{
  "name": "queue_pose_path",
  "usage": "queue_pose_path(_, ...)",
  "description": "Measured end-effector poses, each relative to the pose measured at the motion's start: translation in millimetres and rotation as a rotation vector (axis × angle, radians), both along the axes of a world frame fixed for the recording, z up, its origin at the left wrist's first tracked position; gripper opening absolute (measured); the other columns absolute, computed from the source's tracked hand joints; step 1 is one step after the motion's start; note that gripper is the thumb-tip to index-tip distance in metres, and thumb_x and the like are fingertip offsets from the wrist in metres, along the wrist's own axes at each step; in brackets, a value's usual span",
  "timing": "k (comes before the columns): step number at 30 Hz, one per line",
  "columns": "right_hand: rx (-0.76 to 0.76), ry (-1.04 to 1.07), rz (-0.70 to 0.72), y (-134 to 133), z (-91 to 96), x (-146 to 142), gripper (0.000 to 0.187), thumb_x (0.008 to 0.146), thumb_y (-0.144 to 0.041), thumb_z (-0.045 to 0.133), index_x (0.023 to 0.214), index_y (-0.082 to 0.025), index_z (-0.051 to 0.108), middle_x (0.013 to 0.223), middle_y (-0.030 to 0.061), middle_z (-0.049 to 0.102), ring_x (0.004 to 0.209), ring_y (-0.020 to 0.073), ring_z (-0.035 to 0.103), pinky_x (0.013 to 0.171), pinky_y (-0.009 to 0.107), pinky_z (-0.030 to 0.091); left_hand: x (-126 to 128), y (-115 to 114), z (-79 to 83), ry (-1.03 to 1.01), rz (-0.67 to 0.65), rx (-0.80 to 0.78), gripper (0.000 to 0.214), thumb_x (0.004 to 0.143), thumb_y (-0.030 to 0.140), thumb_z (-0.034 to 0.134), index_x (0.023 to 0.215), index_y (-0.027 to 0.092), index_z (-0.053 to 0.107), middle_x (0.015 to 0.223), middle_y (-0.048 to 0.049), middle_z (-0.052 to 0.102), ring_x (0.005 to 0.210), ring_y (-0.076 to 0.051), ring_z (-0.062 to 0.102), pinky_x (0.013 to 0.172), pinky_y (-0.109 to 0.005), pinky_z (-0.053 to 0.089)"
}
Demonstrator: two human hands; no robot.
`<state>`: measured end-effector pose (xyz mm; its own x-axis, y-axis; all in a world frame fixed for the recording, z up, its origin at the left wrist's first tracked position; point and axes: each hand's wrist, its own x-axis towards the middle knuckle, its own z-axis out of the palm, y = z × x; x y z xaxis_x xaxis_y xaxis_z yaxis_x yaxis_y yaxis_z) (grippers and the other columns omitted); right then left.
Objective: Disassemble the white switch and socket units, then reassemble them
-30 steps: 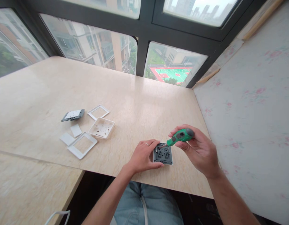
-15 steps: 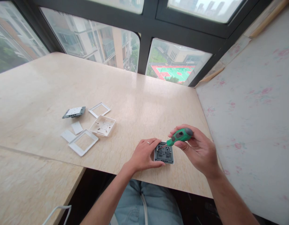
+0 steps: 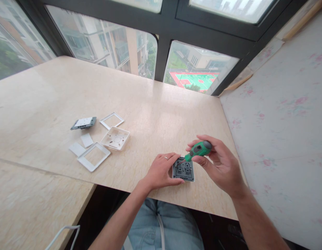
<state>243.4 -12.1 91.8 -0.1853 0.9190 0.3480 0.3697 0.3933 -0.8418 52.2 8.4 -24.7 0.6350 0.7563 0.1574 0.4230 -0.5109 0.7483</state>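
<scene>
Near the front edge of the counter lies a grey wall switch in a white box [image 3: 183, 171], its inner mechanism facing up. My left hand [image 3: 164, 171] grips it from the left, thumb along the near side and fingers at the far left corner. In my right hand [image 3: 220, 161] is a green and grey screwdriver [image 3: 199, 150], held by the handle between thumb and fingers. The screwdriver slants down to the left, its tip at the screw on the left side of the switch. Whether the tip sits in the screw head is too small to tell.
Left on the counter [image 3: 140, 114] are another switch module [image 3: 83, 123], a white mounting box [image 3: 115, 138], two white frames [image 3: 94, 157] and two white cover plates [image 3: 77, 149]. A papered wall [image 3: 275, 125] bounds the right; windows stand behind. A white cable [image 3: 64, 229] hangs at lower left.
My right hand's fingers have shifted a little on the screwdriver handle, which has moved slightly left. My left hand keeps its hold on the switch. The view has shifted slightly.
</scene>
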Motion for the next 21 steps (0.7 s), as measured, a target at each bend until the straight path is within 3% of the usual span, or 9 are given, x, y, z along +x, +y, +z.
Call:
queue_pose_path(3, 0.161, -0.130, -0.008, 1.3, 4.9, -0.4, 0.067, 0.089, -0.017, 0.072, 0.147, -0.035, 0.044, 0.120, 0.0058, 0.066, 0.093, 0.0206, 0.073, 0.085, 0.041, 0.062, 0.1, -0.3, -1.0, -0.005, 0.007, 0.008, 0.086, 0.073, 0.061, 0.078, 0.144, 0.029, 0.042, 0.144, -0.0083, 0.056, 0.132, -0.031, 0.053, 0.107, -0.045, 0.038)
queue_pose_path(7, 0.289, -0.352, 0.036, 0.4, 17.9, -1.4, 0.048, 0.091, -0.021, 0.072, 0.135, -0.029, 0.055, 0.113, 0.0064, 0.068, 0.086, 0.0189, 0.071, 0.080, 0.036, 0.060, 0.3, -0.6, -1.9, 0.002, 0.009, -0.008, 0.086, 0.074, 0.063, 0.076, 0.145, 0.030, 0.041, 0.146, -0.0092, 0.055, 0.133, -0.032, 0.052, 0.108, -0.046, 0.037)
queue_pose_path(12, 0.156, -0.445, 0.051, -5.0, 33.1, -4.3, 0.032, 0.100, -0.029, 0.057, 0.132, -0.025, 0.054, 0.112, 0.0081, 0.069, 0.088, 0.0187, 0.070, 0.076, 0.032, 0.059, 0.8, -0.9, -1.4, -0.016, 0.015, -0.009, 0.084, 0.074, 0.062, 0.077, 0.144, 0.030, 0.043, 0.145, -0.0084, 0.056, 0.132, -0.032, 0.053, 0.108, -0.046, 0.038)
queue_pose_path(17, -0.046, -0.547, -0.033, -9.2, 42.3, -2.5, 0.033, 0.099, -0.032, 0.057, 0.131, -0.029, 0.051, 0.115, 0.0059, 0.069, 0.093, 0.0193, 0.071, 0.079, 0.032, 0.060, 0.8, -0.7, -1.3, -0.013, 0.016, -0.010, 0.084, 0.074, 0.063, 0.076, 0.143, 0.029, 0.043, 0.144, -0.0089, 0.057, 0.131, -0.031, 0.054, 0.108, -0.046, 0.038)
queue_pose_path(21, -0.090, -0.592, -0.062, -9.4, 45.1, 1.1, 0.026, 0.099, -0.036, 0.057, 0.124, -0.029, 0.055, 0.104, 0.0045, 0.073, 0.088, 0.0205, 0.072, 0.072, 0.031, 0.060, 0.7, -0.6, -2.1, -0.011, 0.015, -0.009, 0.084, 0.073, 0.063, 0.077, 0.142, 0.029, 0.044, 0.144, -0.0089, 0.057, 0.131, -0.031, 0.053, 0.109, -0.045, 0.037)
